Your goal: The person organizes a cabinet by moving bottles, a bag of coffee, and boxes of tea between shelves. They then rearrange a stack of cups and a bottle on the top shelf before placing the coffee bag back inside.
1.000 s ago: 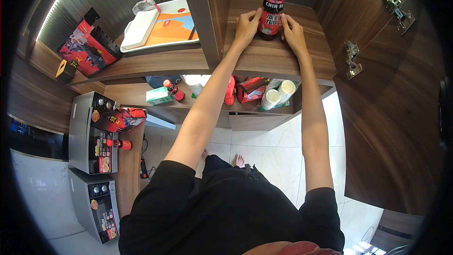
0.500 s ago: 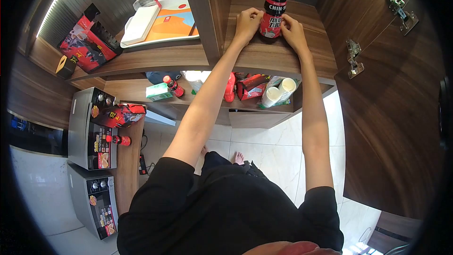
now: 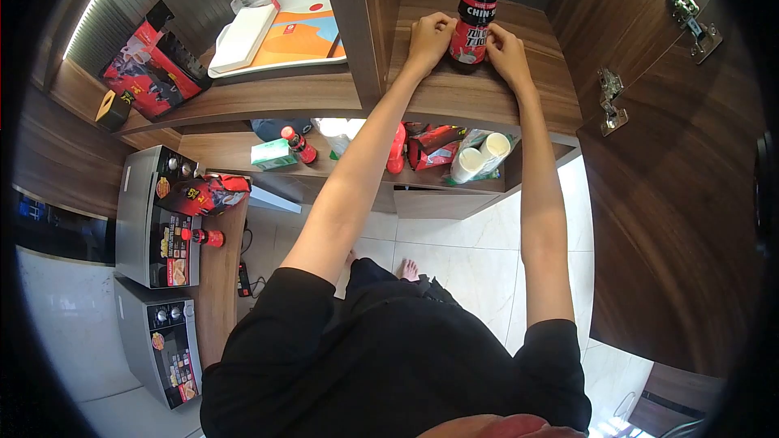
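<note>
A dark sauce bottle [image 3: 473,20] with a red cap and red label stands upright on the wooden shelf [image 3: 519,81] inside an open cabinet. At its left side, my left hand [image 3: 431,40] pinches the bottle's edge with thumb and fingertips. My right hand [image 3: 507,53] does the same at the right side, its fingers curled in against the label. Both forearms reach over the lower shelf and hide part of it.
Below, a shelf holds a green-white box [image 3: 273,154], a small bottle [image 3: 299,145], red packets [image 3: 434,148] and cups [image 3: 493,149]. A tray [image 3: 276,69] lies upper left, microwaves [image 3: 154,219] stand lower left, and a hinged door [image 3: 665,195] hangs open at right.
The view has shifted very slightly. My hands stay in the same pinch on the bottle, with no other visible change.
</note>
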A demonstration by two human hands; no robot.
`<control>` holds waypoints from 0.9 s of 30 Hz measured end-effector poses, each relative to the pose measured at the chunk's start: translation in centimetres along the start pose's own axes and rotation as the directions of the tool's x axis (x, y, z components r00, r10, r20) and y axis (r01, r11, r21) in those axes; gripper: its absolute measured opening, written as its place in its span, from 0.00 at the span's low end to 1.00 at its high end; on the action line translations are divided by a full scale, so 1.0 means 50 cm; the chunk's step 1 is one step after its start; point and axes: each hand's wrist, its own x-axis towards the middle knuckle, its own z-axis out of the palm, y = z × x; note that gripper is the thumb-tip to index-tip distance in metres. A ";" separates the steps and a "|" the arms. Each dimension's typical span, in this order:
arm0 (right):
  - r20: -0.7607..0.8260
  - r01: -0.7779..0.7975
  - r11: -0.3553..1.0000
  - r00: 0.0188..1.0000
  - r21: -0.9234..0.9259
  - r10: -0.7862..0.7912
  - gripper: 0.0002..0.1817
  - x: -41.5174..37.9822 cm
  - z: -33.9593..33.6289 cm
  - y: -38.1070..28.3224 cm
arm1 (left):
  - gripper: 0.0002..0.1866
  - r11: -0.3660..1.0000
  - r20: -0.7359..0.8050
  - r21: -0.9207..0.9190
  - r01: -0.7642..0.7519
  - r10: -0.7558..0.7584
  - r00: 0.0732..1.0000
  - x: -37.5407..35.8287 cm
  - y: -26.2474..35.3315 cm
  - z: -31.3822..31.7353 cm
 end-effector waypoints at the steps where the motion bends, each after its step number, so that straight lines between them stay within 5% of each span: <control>1: -0.005 0.006 1.000 1.000 -0.002 -0.007 0.11 0.001 0.000 0.002 | 0.13 1.000 0.002 0.001 0.006 -0.006 1.000 -0.001 0.002 0.000; 27: 0.009 -0.009 1.000 1.000 0.006 0.009 0.12 0.002 -0.001 0.006 | 0.13 0.999 -0.013 0.039 -0.003 0.003 1.000 -0.001 0.003 -0.001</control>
